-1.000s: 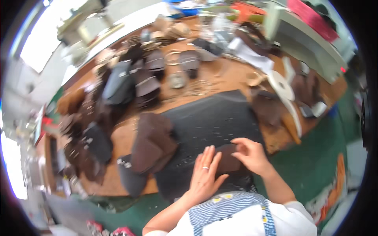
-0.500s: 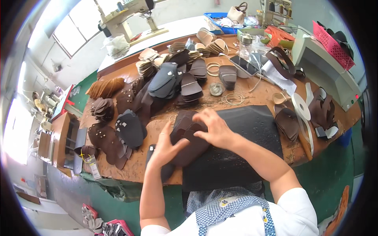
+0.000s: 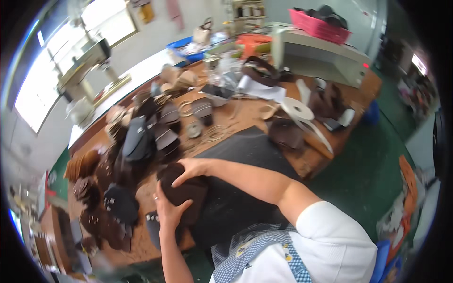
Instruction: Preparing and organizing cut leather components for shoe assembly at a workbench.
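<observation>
A pile of dark brown leather pieces (image 3: 191,195) lies at the left edge of a black mat (image 3: 240,184). My left hand (image 3: 170,210) grips its left side, fingers along the edge and thumb toward the top. My right hand (image 3: 192,170) clasps the far end, its thumb bent over the top piece. Some of the fingers are hidden behind the leather. Close to my left wrist sits a dark cut piece (image 3: 154,227) with a small white mark. The picture is somewhat blurred.
Stacks of brown and dark leather pieces (image 3: 139,139) crowd the table's left and far side. A white tape roll (image 3: 297,109) lies at the right, beside more dark pieces (image 3: 286,133). A grey cabinet (image 3: 325,59) with a pink basket (image 3: 318,27) stands behind.
My view has swung to the right, so the table appears farther left. My hands, held apart above the brown leather pile before, have closed in on its edges.
</observation>
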A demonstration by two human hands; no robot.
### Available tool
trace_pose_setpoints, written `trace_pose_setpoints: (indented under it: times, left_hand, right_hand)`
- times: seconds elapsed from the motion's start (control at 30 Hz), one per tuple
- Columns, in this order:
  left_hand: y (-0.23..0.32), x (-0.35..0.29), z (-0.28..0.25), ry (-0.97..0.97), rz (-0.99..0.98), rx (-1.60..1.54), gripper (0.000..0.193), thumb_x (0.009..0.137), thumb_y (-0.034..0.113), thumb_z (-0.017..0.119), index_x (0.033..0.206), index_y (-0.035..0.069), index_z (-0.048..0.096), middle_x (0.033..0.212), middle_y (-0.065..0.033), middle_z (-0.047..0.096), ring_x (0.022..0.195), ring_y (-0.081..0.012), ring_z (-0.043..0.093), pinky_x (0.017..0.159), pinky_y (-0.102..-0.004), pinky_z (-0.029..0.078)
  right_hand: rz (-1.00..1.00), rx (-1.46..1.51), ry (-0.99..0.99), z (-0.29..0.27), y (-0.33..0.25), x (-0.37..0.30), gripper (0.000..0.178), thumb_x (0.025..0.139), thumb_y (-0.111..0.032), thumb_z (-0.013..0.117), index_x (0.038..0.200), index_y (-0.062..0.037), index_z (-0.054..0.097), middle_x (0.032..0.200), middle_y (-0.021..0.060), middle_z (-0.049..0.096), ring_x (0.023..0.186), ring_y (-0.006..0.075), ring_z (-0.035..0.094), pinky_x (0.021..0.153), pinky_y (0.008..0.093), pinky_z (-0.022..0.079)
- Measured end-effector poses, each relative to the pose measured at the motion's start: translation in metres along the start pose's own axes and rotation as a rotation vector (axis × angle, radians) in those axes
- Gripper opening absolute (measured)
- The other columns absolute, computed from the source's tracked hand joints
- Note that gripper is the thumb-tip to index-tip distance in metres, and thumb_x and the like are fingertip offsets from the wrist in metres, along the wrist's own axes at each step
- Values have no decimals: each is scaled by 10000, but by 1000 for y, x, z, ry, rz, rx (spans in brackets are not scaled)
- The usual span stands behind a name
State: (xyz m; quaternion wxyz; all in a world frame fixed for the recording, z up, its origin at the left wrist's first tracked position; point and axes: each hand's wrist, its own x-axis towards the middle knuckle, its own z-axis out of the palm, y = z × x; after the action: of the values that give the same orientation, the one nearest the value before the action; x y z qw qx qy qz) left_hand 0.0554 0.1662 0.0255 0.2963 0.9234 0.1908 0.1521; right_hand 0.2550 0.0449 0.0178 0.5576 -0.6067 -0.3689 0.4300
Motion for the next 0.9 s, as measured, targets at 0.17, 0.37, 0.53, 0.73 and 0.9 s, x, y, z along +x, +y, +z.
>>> trace_pose_setpoints:
  times: [0.17,0.37,0.53,0.73,0.9]
  left_hand:
    - [28,-18,11,87,115,-13,1315,562,221,997,1619,121,221,1430,-254,454,1288,-471,514,1053,-520,475]
    - [54,-47,19,286,562,46,1174,589,288,1009,1535,38,361,1238,-229,564,1042,-407,612,851,-498,546]
    - [88,-44,24,180,541,-30,1112,619,313,991,1505,8,393,1217,-186,600,1100,-405,595,1014,-514,462]
    - [89,-39,45,-12,466,-42,1301,615,343,989,1592,-3,203,1438,-204,508,1332,-381,506,1161,-488,365]
    - [90,-24,59,-34,431,-284,1331,667,436,950,1626,21,126,1581,-201,372,1393,-393,437,1198,-505,323]
  right_hand:
    - [-176,-142,165,8,9,-64,970,599,-273,975,1388,-2,478,1286,193,655,1223,258,617,1040,365,491]
    - [-345,-195,386,33,-13,-171,925,729,-34,901,1495,-73,383,1247,152,665,1204,245,655,1036,367,517]
    - [-553,-490,328,0,-25,-207,852,735,-83,918,1466,-79,481,1326,137,633,1232,297,645,1048,393,524]
    - [-330,-412,317,-16,6,-215,851,729,-108,928,1460,-58,496,1420,139,579,1346,270,564,1129,391,464]
    - [-356,-288,305,-11,6,-186,852,728,-101,919,1466,-69,492,1394,169,583,1322,280,582,1100,392,483]
